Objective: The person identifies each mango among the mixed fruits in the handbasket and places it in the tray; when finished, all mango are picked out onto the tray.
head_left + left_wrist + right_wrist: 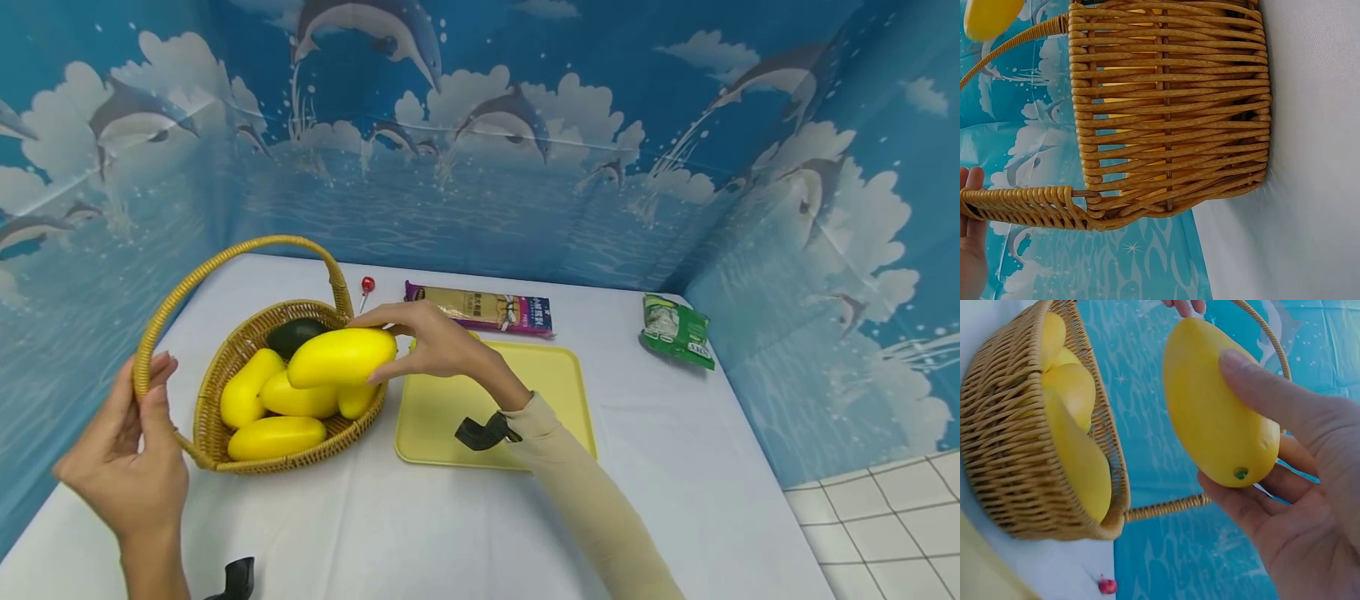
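Blue curtain (510,208) with leaping dolphins and white clouds around a tabletop (465,533) spread in white, with pale tiles (885,517) at four o'clock. Clock directions as seen in the head view, twelve o'clock being farthest from the person.

At eight o'clock of centre, upright on the tabletop, a round wicker basket (1004,425) with a tall arched handle (202,271). Just above its three o'clock side, clear of the rim in the right wrist view, a smooth yellow mango (337,357) with a small green mark at one end. Gripped in the right grip (431,342), between thumb and fingers, with a beige sleeve (592,492) reaching in from five o'clock. At the basket's eight o'clock, the left grip (138,458), curled around the handle.

Inside the basket, more yellow fruits (277,439) at nine o'clock, centre, three and six, with a dark green fruit (295,337) at twelve.

At the basket's three o'clock, a flat yellow tray (450,408), partly hidden by the right forearm. Near the tray's twelve o'clock edge, a gold and purple packet (480,308). At the basket's one o'clock, a red lollipop (367,284). Well apart, at the tray's two o'clock, a green bag (677,332).
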{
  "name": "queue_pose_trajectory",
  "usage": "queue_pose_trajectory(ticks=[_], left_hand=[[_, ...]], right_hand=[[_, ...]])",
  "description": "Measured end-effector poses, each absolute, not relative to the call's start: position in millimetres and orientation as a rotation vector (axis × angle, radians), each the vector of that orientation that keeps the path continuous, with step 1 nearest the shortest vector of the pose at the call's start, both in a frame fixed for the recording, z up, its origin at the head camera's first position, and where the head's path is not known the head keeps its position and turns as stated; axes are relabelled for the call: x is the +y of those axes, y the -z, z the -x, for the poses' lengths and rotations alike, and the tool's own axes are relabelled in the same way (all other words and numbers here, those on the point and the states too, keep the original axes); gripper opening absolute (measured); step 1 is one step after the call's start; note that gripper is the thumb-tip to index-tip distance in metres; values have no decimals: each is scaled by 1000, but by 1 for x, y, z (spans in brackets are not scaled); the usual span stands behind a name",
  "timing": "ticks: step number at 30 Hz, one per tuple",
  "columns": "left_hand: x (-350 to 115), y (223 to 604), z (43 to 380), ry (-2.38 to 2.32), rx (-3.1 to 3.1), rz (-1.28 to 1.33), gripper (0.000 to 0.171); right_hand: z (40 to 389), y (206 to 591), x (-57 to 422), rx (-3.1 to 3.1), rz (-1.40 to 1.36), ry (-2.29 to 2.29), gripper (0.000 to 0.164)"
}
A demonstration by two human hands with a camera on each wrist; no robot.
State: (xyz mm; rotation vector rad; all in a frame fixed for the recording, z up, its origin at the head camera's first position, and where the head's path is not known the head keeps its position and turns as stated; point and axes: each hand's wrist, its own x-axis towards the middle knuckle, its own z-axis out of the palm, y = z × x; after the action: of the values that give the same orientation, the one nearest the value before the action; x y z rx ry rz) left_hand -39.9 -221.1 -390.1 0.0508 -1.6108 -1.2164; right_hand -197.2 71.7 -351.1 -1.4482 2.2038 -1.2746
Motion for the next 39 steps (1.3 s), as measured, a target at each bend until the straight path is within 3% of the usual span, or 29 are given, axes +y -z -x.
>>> queue_pose_trajectory(ticks=[26,39], left_hand=[[-208,381,37,1252,-1594,-35,36],[-224,392,40,1232,-1605,-29,37]], right_hand=[[167,413,156,2504,1032,1582,63],[160,450,167,2617,910,1575,61]])
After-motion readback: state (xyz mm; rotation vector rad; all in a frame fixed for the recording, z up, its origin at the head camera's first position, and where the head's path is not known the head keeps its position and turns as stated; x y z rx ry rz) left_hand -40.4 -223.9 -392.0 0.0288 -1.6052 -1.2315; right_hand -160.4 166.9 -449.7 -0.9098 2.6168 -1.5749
